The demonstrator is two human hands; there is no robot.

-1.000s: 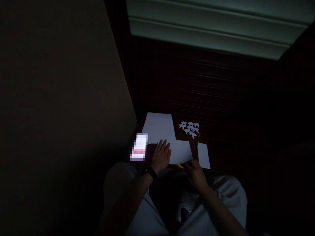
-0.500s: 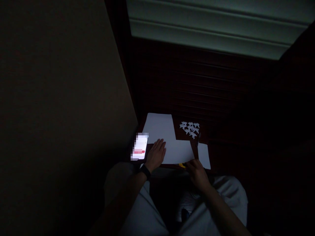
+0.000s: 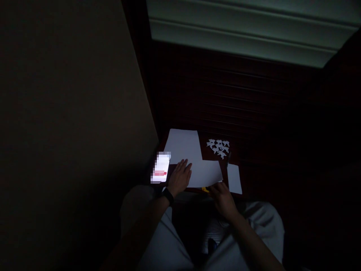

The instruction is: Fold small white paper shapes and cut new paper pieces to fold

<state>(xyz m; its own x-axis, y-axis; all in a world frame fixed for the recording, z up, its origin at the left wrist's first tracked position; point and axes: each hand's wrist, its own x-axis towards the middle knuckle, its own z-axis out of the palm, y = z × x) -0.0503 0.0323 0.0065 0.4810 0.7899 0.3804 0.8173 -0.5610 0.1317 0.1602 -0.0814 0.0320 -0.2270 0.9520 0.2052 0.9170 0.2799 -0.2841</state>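
Note:
My left hand [image 3: 180, 177], with a dark band on its wrist, lies flat with fingers stretched out on a white paper sheet [image 3: 201, 173]. At the sheet's lower right edge, my right hand [image 3: 224, 197] has its fingers closed. A small yellow object [image 3: 205, 189] shows at its fingertips, partly hidden by hand and paper; its exact kind is too dark to make out. The sheet's lower right corner is slightly raised beside the right hand. Another white sheet [image 3: 183, 143] reaches up behind the left hand.
A lit phone [image 3: 161, 169] lies left of the sheets. Several small white paper cut-outs [image 3: 219, 148] are heaped at the back right. A pen [image 3: 228, 159] and a small white paper piece [image 3: 234, 178] lie at the right. A wall [image 3: 84, 94] rises on the left.
My right hand and the yellow object have shifted a little left along the paper's near edge. The left hand stays pressed on the sheet; the view has shifted slightly.

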